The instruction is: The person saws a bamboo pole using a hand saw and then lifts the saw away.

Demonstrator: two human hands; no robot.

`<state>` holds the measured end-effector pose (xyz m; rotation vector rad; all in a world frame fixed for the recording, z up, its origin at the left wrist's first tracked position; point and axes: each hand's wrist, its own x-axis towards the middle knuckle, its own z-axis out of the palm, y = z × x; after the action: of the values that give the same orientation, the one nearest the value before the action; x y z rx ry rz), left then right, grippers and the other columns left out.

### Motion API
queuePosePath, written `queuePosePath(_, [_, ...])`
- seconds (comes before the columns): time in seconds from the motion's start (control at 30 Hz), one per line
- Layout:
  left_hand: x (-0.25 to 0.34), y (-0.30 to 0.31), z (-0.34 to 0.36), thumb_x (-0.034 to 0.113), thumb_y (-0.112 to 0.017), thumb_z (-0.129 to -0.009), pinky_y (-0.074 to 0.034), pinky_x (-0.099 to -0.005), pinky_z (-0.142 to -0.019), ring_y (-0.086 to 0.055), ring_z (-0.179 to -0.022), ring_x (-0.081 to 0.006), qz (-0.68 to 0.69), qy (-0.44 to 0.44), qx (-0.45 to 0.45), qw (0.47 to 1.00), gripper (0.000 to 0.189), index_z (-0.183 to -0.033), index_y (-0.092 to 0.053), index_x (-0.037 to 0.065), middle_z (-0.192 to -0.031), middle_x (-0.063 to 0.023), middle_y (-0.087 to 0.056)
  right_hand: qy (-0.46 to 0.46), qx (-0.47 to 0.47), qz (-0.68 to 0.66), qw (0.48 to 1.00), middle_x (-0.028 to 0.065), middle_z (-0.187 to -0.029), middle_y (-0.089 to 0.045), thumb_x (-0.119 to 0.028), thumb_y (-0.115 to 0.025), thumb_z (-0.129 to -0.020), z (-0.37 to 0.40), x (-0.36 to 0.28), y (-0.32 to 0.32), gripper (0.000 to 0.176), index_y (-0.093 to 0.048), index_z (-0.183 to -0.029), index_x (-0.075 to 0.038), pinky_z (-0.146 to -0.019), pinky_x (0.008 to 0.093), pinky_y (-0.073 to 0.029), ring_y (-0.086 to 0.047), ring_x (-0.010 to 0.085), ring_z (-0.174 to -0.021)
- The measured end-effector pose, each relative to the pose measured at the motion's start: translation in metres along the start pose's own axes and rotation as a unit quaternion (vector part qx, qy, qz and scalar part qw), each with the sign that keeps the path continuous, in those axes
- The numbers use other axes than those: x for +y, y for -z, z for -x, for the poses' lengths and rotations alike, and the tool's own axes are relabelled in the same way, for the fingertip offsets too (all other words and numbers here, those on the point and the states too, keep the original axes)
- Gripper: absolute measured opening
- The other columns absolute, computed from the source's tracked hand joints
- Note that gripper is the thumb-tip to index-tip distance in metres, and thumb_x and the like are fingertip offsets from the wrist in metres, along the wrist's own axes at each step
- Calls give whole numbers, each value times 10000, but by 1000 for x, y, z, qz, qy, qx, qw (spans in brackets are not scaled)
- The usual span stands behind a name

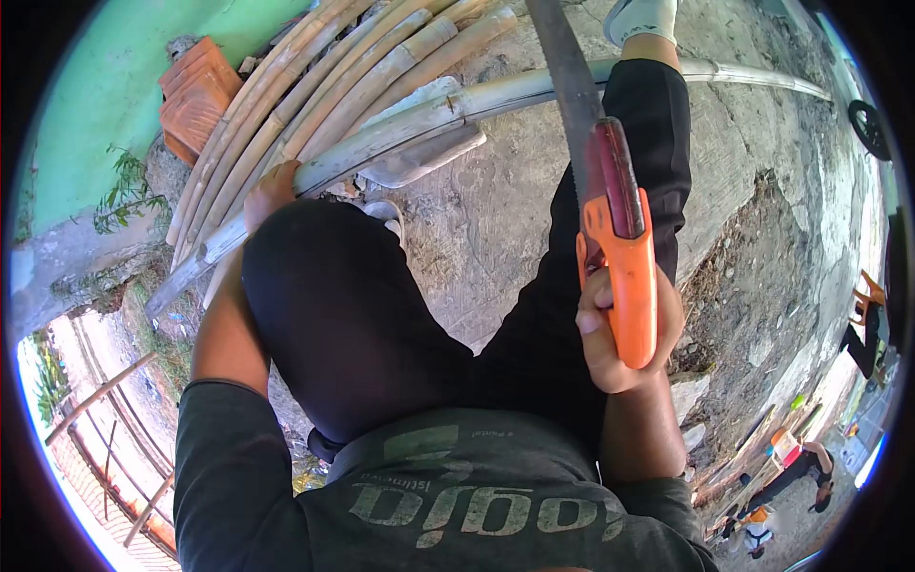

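Observation:
My right hand [624, 329] is wrapped round the orange handle of a saw [577, 91], its toothed blade pointing up and away from me. A long pale bamboo pole [400, 129] runs across in front of me, passing by my knees and lower legs. At the pole's left part, my left hand [272, 195] is closed round it, partly hidden behind my knee. The saw blade appears above the pole in the view; whether they touch, I cannot tell.
Several bamboo poles [329, 71] lie at the upper left, beside stacked orange tiles [198, 95] and a green wall [86, 105]. A flat pale slab [424, 157] lies under the pole. A person [805, 477] is at the lower right.

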<state>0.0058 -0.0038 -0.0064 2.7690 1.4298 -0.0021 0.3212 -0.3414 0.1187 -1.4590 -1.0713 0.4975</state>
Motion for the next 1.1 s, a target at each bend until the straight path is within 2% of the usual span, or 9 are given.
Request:
queuePosePath(0.17, [2,7,0,439,-865,-684,-546,-473,-898,-688,-1077,-354,20,20,-41,999,657,-1234,-645,157,-1179,-97,-708,38,-25,30,998,67,-689,-562,-64,-712,-609,-2,11,1,347,-636,-926,57,-471,296,-438,-548,204,-482])
queuePosePath(0.27, [13,20,-1,372,-902,-702,-523,-489,-947,-680,-1110,-376,51,-16,-30,998,669,-1274,-658,125,-1182,-142,-710,42,-25,27,998,68,-692,-560,-64,-712,-609,-2,13,1,350,-634,-927,62,-464,299,-426,-537,202,-478])
queuePosePath(0.47, [20,26,-2,499,-841,-758,-518,-493,-924,-672,-1054,-397,60,-35,6,998,639,-1213,-669,84,-1123,-133,-688,29,-33,22,999,63,-697,-569,-44,-703,-616,-1,13,1,352,-632,-940,74,-479,288,-443,-550,189,-489])
queuePosePath(0.67, [10,24,-7,489,-779,-845,-520,-485,-933,-672,-1069,-392,98,-37,-28,994,573,-1219,-667,69,-1149,-160,-689,3,-39,3,999,53,-709,-590,-10,-679,-643,-6,9,-2,340,-628,-968,78,-520,267,-484,-596,158,-537])
queuePosePath(0.77, [22,35,-6,496,-744,-885,-523,-475,-934,-672,-1086,-381,108,22,-76,991,546,-1213,-671,66,-1167,-167,-689,0,-48,8,999,53,-712,-592,-9,-677,-650,-7,9,-2,338,-628,-975,73,-532,264,-490,-607,155,-554])
queuePosePath(0.97, [9,27,-10,543,-719,-896,-526,-477,-933,-677,-1086,-378,127,-8,-73,989,578,-1246,-666,87,-1168,-151,-701,-9,-61,13,998,55,-715,-596,-7,-681,-663,-8,10,-6,307,-627,-958,56,-546,260,-489,-606,156,-561])
queuePosePath(1.1, [4,19,-10,551,-713,-893,-530,-478,-922,-682,-1080,-372,89,-11,-62,994,576,-1261,-664,110,-1157,-138,-704,-26,-60,10,998,55,-712,-599,0,-679,-686,-8,11,-8,252,-618,-927,38,-548,261,-482,-598,157,-558])
